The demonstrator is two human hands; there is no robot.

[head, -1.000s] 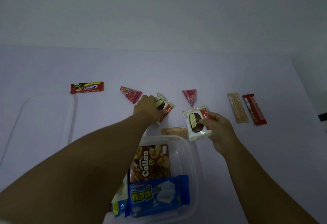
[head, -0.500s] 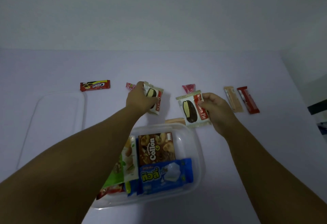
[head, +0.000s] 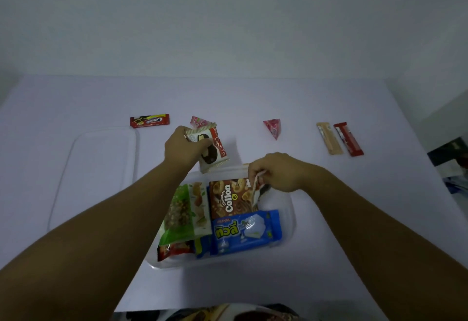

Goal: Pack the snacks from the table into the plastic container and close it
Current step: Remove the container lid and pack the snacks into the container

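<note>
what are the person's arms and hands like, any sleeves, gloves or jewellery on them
Both forearms are bare as far as the frame shows: no sleeves reach into view. The left hand and the right hand wear no gloves. No watch, bracelet or ring shows on either wrist or on the fingers that can be seen, though the dim light could hide a thin band. No markings are visible.

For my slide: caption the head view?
Both hands carry Choco Pie packs toward the half-filled plastic container.

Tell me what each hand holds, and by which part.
Left hand grips a Choco Pie packet by its left side. Right hand pinches a second packet by its top edge, over the container.
</note>
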